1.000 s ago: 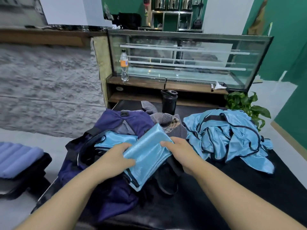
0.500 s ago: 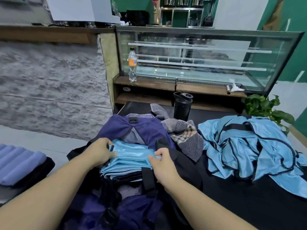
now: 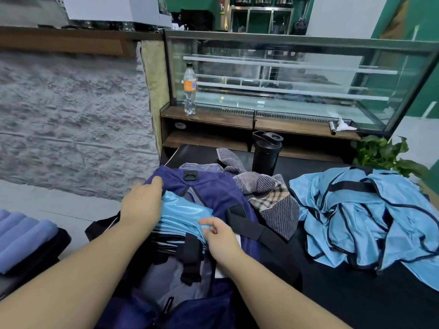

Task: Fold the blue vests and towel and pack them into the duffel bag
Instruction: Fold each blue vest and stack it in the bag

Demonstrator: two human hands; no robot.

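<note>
The purple duffel bag (image 3: 213, 188) lies open on the black table (image 3: 356, 295), with a stack of folded blue vests (image 3: 187, 212) inside it. My left hand (image 3: 142, 205) lies flat on the left side of the stack, its fingertips at the bag's far rim. At the stack's near right corner my right hand (image 3: 219, 238) pinches the top vest's edge with curled fingers. A grey striped and checked towel (image 3: 268, 195) lies crumpled just right of the bag. Further right, several unfolded blue vests (image 3: 363, 217) form a loose pile.
A black shaker bottle (image 3: 266, 153) stands behind the towel. Beyond the table is a glass display case (image 3: 285, 79) with a plastic bottle (image 3: 190, 89) on its wooden ledge. A green plant (image 3: 384, 155) sits at the right, and a blue cushion (image 3: 21, 236) at the far left.
The folded vest I carried in both hands now lies on the stack in the bag. My left hand has slid further in toward the bag's far rim; my right stays at the near corner.
</note>
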